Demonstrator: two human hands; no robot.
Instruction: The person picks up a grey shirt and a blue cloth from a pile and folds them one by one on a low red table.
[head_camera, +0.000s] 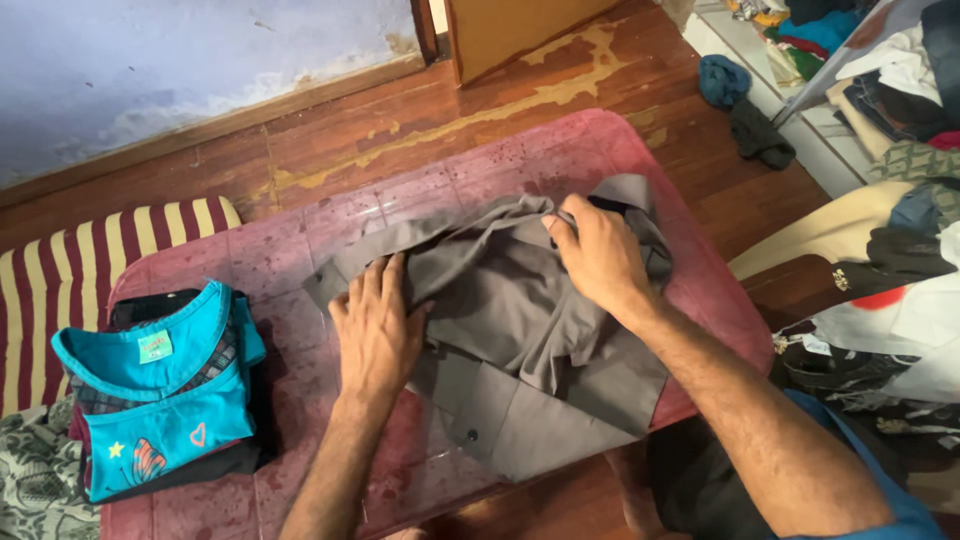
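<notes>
Here, left hand (372, 325): flat, open, pressing grey shirt (520, 330) mid-table.
Right hand (598, 252): pinching shirt fabric near far edge.
Pink table (300, 250): folded turquoise top (160, 400) at left edge.

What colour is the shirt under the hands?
Plain grey, the shirt lies under both hands on the reddish table, seen clearly in the head view.

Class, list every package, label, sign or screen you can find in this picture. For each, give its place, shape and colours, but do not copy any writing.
Neck label: small pale green rectangle inside the collar of the folded turquoise shirt, top of the pile at the table's left end.
No packages, signs or screens show.
The left hand and right hand rest on a grey shirt with no visible label.
</notes>
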